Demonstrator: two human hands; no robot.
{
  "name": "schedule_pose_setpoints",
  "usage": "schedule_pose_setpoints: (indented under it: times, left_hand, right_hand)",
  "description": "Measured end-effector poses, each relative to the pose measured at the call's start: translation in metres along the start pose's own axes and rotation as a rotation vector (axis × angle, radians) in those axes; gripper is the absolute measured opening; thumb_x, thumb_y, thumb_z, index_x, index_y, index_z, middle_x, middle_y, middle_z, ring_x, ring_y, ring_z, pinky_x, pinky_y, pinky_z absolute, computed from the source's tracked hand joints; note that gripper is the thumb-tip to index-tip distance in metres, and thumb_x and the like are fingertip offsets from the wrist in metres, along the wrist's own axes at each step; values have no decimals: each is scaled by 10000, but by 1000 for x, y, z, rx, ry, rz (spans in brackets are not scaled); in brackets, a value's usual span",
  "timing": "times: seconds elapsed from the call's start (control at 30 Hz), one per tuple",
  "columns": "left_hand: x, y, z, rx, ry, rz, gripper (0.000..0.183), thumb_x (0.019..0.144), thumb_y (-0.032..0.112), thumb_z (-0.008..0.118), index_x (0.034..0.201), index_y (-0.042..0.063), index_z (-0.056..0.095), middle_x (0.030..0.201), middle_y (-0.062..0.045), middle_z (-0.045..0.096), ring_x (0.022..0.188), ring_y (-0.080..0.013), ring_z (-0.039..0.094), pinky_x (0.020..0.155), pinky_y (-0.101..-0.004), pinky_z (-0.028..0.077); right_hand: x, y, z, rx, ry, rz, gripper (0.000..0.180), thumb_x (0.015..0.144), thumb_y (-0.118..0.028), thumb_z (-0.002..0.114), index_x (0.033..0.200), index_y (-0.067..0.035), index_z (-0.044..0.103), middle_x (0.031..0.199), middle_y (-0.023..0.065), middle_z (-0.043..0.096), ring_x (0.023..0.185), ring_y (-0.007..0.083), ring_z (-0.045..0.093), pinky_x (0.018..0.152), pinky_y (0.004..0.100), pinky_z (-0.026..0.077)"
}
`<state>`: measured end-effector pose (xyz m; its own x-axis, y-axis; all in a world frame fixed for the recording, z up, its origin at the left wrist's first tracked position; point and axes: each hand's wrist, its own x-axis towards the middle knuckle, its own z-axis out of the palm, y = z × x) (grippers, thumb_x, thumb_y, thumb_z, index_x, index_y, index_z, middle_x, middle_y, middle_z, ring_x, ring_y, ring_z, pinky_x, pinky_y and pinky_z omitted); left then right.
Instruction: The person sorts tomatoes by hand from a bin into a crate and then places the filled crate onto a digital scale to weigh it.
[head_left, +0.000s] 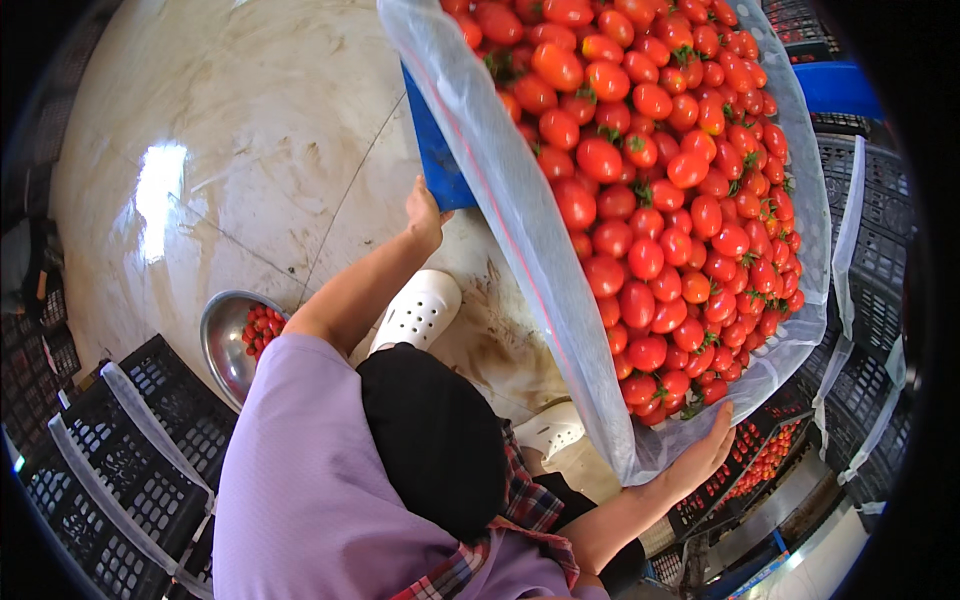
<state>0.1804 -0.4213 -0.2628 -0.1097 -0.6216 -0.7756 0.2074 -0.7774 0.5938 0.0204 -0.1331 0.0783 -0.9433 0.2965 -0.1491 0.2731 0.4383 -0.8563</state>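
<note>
A large blue crate (439, 142) lined with translucent white mesh cloth (487, 172) fills the upper right. Heaped inside are small red oval tomatoes (652, 255), several with green calyxes. My left hand (426, 211) grips the lower corner of the blue side, its fingers partly hidden behind it. At the near right corner, my right hand (705, 454) holds the crate through the cloth, with its fingertips along the rim.
A steel bowl (225, 337) with some tomatoes stands on the stained tile floor (247, 112). Black plastic crates (142, 450) with white strips lie at left, and more crates (862, 300) stand at right. Tomatoes (769, 461) lie in a rack lower right. My white clogs (420, 307) are below.
</note>
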Motion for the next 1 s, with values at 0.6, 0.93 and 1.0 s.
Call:
schedule_pose_setpoints:
  times: [0.6,0.93,1.0]
  left_hand:
    - [-26,-24,16,-143,-103,-70,479,913,502,355,1073,90,541,949,-61,583,802,-186,563,643,-338,466]
    - [38,-11,-52,36,-304,-167,535,849,550,424,1245,192,407,1180,-50,465,1018,-233,481,711,-394,458]
    - [57,11,-77,83,-175,-112,573,834,563,440,1286,215,377,1239,-48,439,1075,-243,464,735,-410,460]
  right_hand:
    - [-131,-36,88,386,-337,-74,376,872,-195,583,1176,-3,471,1109,100,532,937,181,529,770,320,455]
    - [-141,-23,102,496,-744,-109,320,898,-200,568,1096,-11,403,897,31,514,751,83,487,665,219,430]
    - [-134,-20,88,360,-834,-28,333,904,-256,555,1089,-17,416,844,49,528,663,96,502,601,234,445]
